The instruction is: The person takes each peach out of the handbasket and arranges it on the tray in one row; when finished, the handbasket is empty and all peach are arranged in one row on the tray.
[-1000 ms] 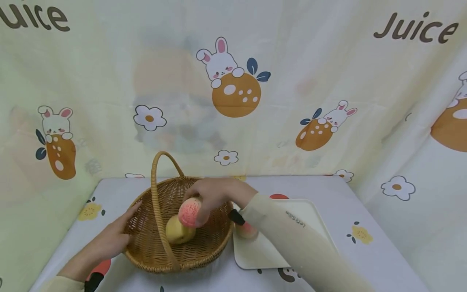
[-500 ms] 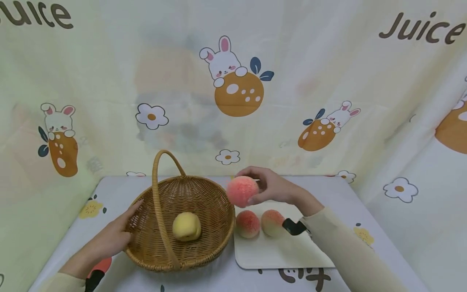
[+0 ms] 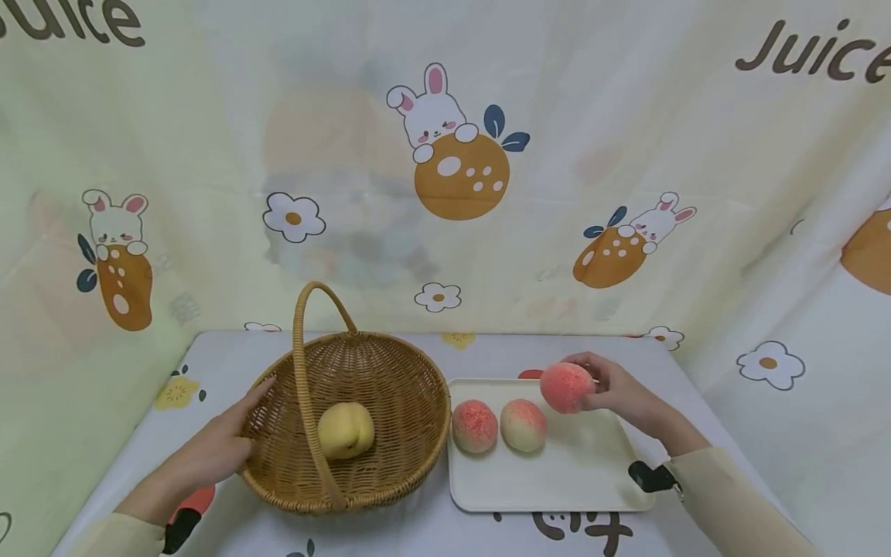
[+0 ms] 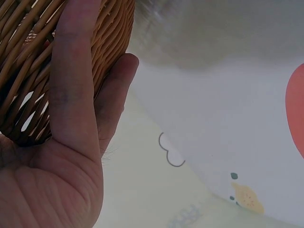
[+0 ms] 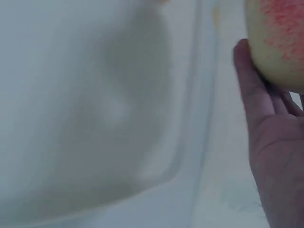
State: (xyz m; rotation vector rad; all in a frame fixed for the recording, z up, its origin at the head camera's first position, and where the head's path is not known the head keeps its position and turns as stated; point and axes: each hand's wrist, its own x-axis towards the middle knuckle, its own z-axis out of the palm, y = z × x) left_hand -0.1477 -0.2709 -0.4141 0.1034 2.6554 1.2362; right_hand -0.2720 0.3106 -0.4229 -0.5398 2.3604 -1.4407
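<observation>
My right hand [image 3: 612, 387] grips a pink peach [image 3: 567, 387] just above the right part of a white tray [image 3: 557, 483]. In the right wrist view the same peach [image 5: 280, 42], yellowish with pink speckles, sits against the fingers [image 5: 254, 90]. Two more peaches lie on the tray, a red one [image 3: 475, 426] and a paler one [image 3: 524, 425]. To the left stands a wicker basket [image 3: 400, 387] with an upright handle, holding one yellow fruit [image 3: 346, 431]. With straight fingers my left hand [image 3: 219, 441] touches the basket's left side; the left wrist view shows them along the wickerwork [image 4: 111, 42].
Tray and basket stand side by side, nearly touching, on a table with a white patterned cloth [image 3: 390, 534]. A printed curtain [image 3: 348, 271] hangs behind the table and along both sides. The basket handle [image 3: 304, 379] arches over the basket's left half.
My right hand has moved right, carrying the pink peach out of the basket to above the tray. The yellow fruit has shifted slightly in the basket. My left hand has stayed at the basket.
</observation>
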